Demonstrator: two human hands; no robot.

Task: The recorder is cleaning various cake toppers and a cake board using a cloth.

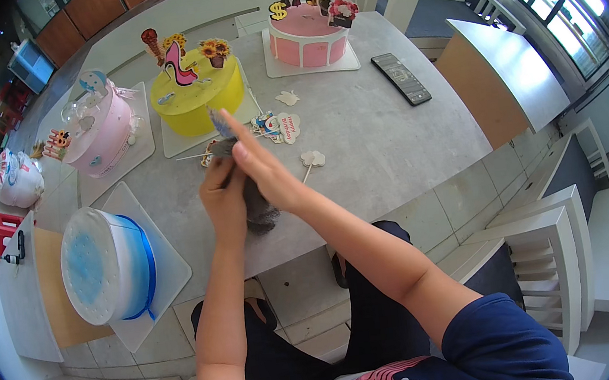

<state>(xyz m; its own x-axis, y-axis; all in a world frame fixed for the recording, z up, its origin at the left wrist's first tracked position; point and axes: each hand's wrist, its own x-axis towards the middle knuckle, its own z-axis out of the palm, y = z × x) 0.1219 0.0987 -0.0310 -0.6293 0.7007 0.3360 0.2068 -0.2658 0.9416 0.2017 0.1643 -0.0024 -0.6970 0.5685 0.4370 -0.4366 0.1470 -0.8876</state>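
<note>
In front of me, my left hand [222, 199] is closed around a dark grey fuzzy bundle [261, 209], which hangs down between my wrists. What it is made of is not plain. My right hand [266, 174] lies against it from the right, fingers straight and pointing away; its palm side is hidden. A bluish, patterned piece [220, 123] shows past the left side of my right fingertips. Under and beyond my hands, paper cake toppers lie on the grey table [378, 142]: a cartoon topper with writing [278, 128] and a white cloud-shaped pick [312, 160].
A blue-and-white cake [104, 263] stands on a board by the near left edge. Behind it are a pale pink cake [100, 131], a yellow cake [198, 98] and a pink cake [309, 37], all with toppers. A phone [401, 79] lies at right. White benches [542, 253] flank the table.
</note>
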